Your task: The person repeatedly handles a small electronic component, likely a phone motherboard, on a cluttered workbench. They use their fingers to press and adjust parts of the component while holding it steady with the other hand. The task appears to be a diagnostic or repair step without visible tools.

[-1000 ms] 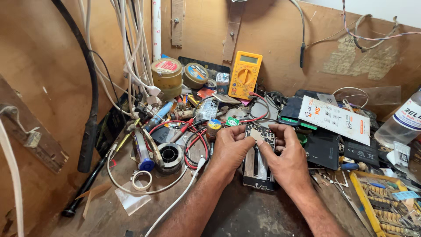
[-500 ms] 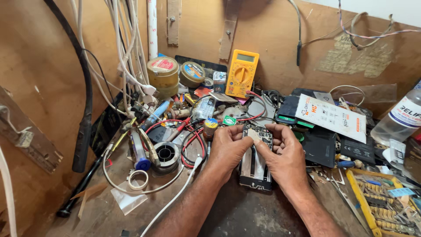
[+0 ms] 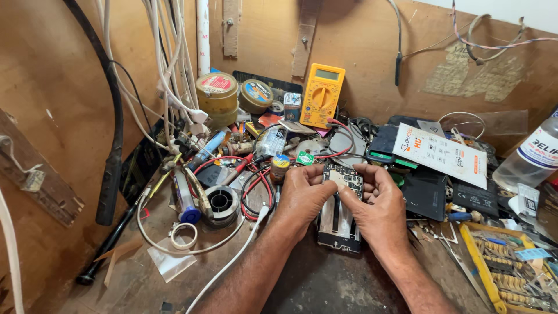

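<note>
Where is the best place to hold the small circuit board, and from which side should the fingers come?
Probably by its two long side edges, one hand from each side. The circuit board is thin and flat, its face crowded with parts, so the edges look safest. The left hand and right hand already pinch it so, above the opened phone frame.

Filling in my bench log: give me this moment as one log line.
left hand: holds circuit board | right hand: holds board, thumb on it | below: phone frame | behind: multimeter
</note>
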Action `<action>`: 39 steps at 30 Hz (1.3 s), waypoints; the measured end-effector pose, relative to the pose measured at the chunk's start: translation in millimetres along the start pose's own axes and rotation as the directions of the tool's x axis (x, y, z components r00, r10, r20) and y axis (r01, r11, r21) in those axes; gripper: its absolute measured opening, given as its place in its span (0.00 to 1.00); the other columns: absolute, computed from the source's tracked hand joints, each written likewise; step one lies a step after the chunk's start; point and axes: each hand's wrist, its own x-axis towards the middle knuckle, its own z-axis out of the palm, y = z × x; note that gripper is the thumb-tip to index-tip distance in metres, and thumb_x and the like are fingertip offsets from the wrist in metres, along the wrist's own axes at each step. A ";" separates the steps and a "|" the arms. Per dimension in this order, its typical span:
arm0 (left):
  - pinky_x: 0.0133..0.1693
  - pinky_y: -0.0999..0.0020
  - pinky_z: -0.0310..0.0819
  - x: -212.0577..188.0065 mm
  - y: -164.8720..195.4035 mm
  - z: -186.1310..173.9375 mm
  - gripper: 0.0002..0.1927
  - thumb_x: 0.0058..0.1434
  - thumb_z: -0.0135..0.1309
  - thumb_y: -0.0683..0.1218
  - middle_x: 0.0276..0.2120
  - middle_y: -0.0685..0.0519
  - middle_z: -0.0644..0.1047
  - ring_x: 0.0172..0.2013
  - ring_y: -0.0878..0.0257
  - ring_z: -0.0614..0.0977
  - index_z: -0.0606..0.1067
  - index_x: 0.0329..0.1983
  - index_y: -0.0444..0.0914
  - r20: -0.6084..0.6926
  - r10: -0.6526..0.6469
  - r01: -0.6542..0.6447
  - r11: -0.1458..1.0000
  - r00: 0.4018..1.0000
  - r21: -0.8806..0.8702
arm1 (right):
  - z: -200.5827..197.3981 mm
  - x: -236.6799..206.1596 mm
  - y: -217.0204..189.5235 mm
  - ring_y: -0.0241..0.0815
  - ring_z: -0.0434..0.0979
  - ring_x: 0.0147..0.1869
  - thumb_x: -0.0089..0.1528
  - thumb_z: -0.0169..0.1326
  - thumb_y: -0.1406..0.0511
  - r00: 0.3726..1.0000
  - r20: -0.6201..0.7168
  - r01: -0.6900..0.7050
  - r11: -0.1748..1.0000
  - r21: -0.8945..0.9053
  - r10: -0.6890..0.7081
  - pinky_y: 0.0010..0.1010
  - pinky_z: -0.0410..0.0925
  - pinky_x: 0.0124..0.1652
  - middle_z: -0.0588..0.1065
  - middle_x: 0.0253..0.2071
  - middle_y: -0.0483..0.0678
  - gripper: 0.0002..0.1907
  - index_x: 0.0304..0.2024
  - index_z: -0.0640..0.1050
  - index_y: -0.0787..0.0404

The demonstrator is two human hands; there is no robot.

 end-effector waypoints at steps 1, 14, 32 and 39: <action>0.35 0.73 0.77 0.0 0.6 0.1 0.18 0.53 0.54 0.35 0.35 0.50 0.84 0.32 0.68 0.83 0.79 0.47 0.25 -0.005 0.004 -0.003 1.000 1.000 0.029 | -0.1 0.1 -0.8 0.31 0.77 0.41 0.57 0.64 0.68 1.000 -0.004 -0.005 1.000 -0.003 0.005 0.24 0.73 0.40 0.79 0.43 0.47 0.24 0.55 0.74 0.68; 0.43 0.73 0.79 -2.1 6.4 -2.4 0.18 0.63 0.53 0.42 0.41 0.51 0.84 0.38 0.69 0.84 0.78 0.54 0.29 0.093 0.003 0.000 0.999 0.996 -0.033 | -26.0 2.8 -19.9 0.32 0.77 0.46 0.64 0.51 0.49 0.972 0.086 -0.233 0.877 0.420 0.217 0.28 0.71 0.48 0.78 0.45 0.47 0.31 0.57 0.76 0.67; 0.48 0.63 0.81 -10.9 29.8 9.9 0.34 0.60 0.53 0.62 0.48 0.42 0.80 0.47 0.57 0.84 0.70 0.56 0.31 0.123 -0.188 0.223 0.870 0.975 -0.440 | -51.7 8.0 28.9 0.44 0.81 0.44 0.63 0.57 0.68 0.818 -0.165 -0.253 0.603 0.757 0.551 0.40 0.76 0.43 0.80 0.42 0.51 0.07 0.42 0.77 0.64; 0.51 0.68 0.76 -18.9 -1.7 23.8 0.24 0.61 0.62 0.45 0.48 0.49 0.79 0.48 0.66 0.80 0.69 0.55 0.31 0.016 0.105 -0.105 0.994 0.994 0.007 | -22.8 -7.1 6.1 0.42 0.82 0.45 0.62 0.56 0.68 0.889 -0.003 -0.296 0.578 0.761 0.459 0.40 0.79 0.45 0.80 0.43 0.51 0.10 0.45 0.75 0.66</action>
